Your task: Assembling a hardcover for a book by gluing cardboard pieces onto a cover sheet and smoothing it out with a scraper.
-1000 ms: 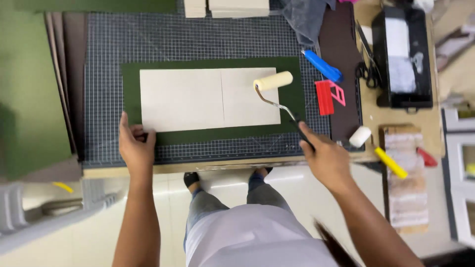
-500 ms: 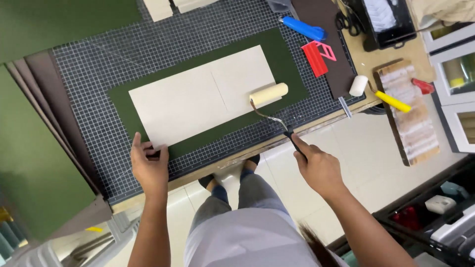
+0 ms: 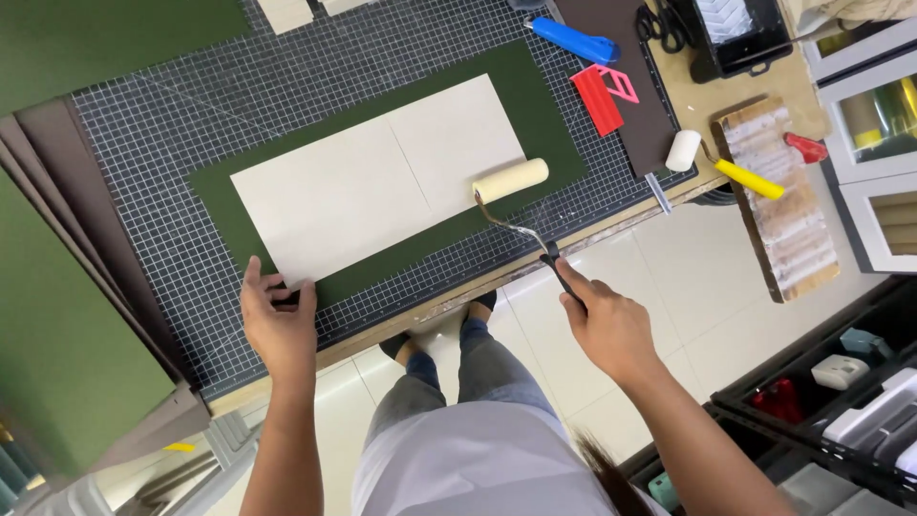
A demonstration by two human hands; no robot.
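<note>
**Rolling the boards onto the green sheet**

Right hand (image 3: 611,325) had its grip closed around the paint roller (image 3: 511,181) handle, roller head sitting on the green sheet (image 3: 535,105) just beside the cream boards (image 3: 373,182). Left hand (image 3: 277,320) lay flat, fingers spread, pinning the sheet's near corner on the counter (image 3: 172,124).

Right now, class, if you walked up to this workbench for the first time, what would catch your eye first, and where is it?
The two pale cream boards lying side by side on a dark green sheet, mid-mat, stand out first. The right hand holds a cream foam roller on the boards' right end, while the left hand presses the sheet's near-left corner. A blue utility knife and red plastic tools lie beyond, on the gridded cutting mat.
</note>
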